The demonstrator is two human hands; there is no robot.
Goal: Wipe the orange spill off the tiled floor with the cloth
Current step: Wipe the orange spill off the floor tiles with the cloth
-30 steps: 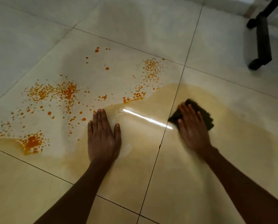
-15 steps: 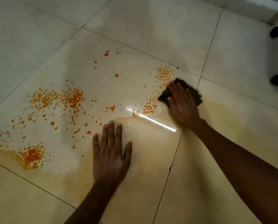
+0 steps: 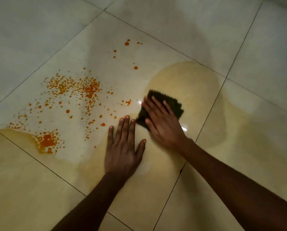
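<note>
Orange spill droplets (image 3: pixel 87 89) are scattered over the pale tiled floor (image 3: pixel 156 30) left of centre, with a thicker orange blotch (image 3: pixel 46 142) lower left. A dark cloth (image 3: pixel 170 101) lies flat on the floor, pressed under the fingers of my right hand (image 3: pixel 162 124). My left hand (image 3: pixel 122 150) rests flat on the tile with fingers spread, just left of the cloth and holding nothing. A yellowish wet smear (image 3: pixel 186 80) surrounds the cloth.
The yellow wet film (image 3: pixel 239 139) spreads across the tiles to the right and along the bottom left. Dark grout lines (image 3: pixel 211 104) cross the floor. A bright light reflection (image 3: pixel 184 129) glints beside my right wrist.
My right hand has dragged the cloth back down and left over the upper-right speckles, which are gone, leaving a yellow smear. The chair base has left the view. My left hand stays planted.
</note>
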